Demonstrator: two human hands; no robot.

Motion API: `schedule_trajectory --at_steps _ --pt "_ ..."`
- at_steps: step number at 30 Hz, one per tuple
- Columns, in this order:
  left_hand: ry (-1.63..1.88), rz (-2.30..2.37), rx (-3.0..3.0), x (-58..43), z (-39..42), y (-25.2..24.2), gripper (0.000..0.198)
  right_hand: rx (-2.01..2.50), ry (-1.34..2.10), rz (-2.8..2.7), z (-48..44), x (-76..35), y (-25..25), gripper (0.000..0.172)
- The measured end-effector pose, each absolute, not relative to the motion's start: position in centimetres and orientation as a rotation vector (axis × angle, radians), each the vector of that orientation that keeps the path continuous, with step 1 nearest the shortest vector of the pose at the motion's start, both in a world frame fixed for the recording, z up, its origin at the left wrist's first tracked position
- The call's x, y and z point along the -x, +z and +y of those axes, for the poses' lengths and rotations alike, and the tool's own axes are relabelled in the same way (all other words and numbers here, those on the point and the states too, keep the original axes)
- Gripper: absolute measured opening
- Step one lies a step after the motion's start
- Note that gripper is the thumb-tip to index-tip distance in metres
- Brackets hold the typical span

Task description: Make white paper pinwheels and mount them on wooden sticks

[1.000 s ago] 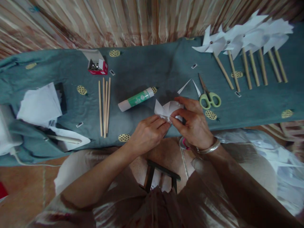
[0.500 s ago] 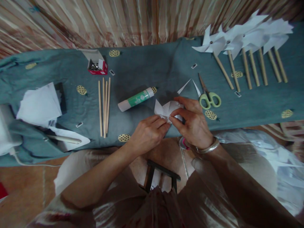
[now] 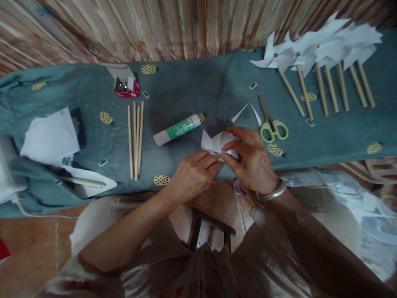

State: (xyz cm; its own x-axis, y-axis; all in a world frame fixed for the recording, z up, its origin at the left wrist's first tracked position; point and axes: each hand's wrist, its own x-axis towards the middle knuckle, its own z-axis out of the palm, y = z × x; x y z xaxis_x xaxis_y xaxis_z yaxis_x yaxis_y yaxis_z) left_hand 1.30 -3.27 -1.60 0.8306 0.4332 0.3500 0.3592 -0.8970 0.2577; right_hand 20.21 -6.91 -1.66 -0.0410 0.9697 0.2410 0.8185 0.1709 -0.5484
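Note:
Both of my hands pinch a folded white paper pinwheel just above the front edge of the blue-green cloth. My left hand grips its near corner with fingers curled. Wearing a silver bangle at the wrist, my right hand holds the paper's right side between thumb and fingers. A white and green glue stick lies just left of the paper. Green-handled scissors lie to the right of my right hand, with two thin paper slivers beside them.
Several bare wooden sticks lie left of the glue stick, below a small red box of pins. Finished white pinwheels on sticks lie at the back right. Loose white paper sheets sit at the left. A black stool frame shows between my knees.
Nothing has visibly changed beyond a slight shift of the view; both hands keep their pinch on the paper.

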Motion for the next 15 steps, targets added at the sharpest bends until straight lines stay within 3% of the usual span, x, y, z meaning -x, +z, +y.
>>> schedule_trajectory --at_steps 15 --pt "0.64 0.604 -2.848 -1.34 -3.28 -1.56 0.019 1.702 0.356 -1.897 -7.0 -20.13 -1.54 0.007"
